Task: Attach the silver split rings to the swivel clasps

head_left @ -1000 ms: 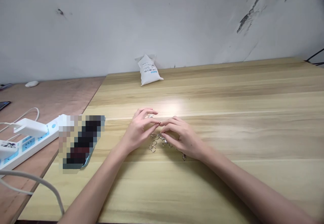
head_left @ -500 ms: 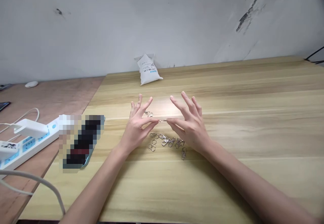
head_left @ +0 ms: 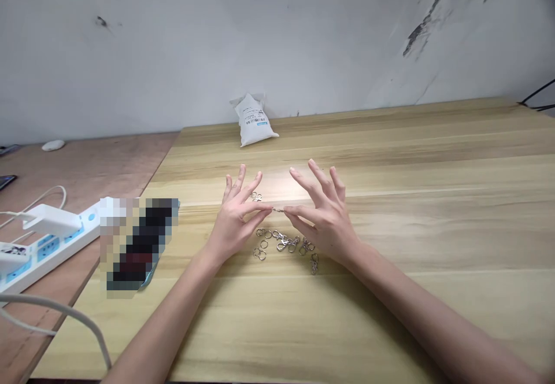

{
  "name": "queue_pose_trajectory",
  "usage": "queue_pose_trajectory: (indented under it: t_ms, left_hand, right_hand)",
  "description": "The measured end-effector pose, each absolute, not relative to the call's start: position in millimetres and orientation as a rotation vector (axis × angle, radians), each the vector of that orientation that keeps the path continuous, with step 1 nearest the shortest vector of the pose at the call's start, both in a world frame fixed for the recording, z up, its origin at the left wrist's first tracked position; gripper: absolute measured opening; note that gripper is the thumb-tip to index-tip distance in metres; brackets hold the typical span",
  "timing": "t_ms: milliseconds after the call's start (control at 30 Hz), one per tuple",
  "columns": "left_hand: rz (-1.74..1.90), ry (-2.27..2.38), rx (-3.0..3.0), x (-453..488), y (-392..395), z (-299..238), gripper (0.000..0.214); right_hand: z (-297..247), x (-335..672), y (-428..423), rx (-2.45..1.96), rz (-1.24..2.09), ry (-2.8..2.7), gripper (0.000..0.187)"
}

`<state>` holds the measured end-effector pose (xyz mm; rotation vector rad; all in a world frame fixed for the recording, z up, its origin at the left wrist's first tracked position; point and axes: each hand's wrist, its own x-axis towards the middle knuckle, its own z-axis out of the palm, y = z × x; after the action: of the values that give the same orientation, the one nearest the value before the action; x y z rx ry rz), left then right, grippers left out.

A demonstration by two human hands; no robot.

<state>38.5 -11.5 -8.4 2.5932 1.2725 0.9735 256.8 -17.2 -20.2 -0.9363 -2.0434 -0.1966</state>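
My left hand (head_left: 236,222) pinches a small metal keychain piece (head_left: 277,210) between thumb and index finger, the other fingers spread upward. From the other side, my right hand (head_left: 323,216) pinches the same piece or one joined to it; it is too small to tell. Both hands are raised over the table. Beneath them lie several silver lobster clasps (head_left: 282,244), with one clasp (head_left: 314,264) apart near my right wrist. Several loose split rings (head_left: 263,245) lie closer to my left hand. Beyond its fingers are more metal pieces (head_left: 255,196), partly hidden.
A white labelled plastic bag (head_left: 255,122) stands at the back of the wooden table (head_left: 411,199), near the wall. A pixelated phone (head_left: 143,245) lies left of my arm. Farther left are a white power strip (head_left: 47,248), a charger (head_left: 54,220) and a cable (head_left: 82,314).
My hands have sunk very slightly, still fingertip to fingertip around the metal piece. The pieces on the table lie as before.
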Motion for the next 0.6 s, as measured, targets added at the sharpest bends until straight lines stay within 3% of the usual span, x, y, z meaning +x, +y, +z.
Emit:
queue_pose_trajectory:
  t_ms: [367,600]
  left_hand:
    - [0.975,1.355,2.227,40.3,-14.3,-5.0,0.01]
    - [1.003,1.353,2.17,39.2,-14.2,-4.1,0.009]
  right_hand:
    - [-21.2,258.4,-19.6,-1.049,0.106,-1.996,0.014]
    - [-19.8,258.1,-21.4,-1.059,0.128,-1.984,0.016]
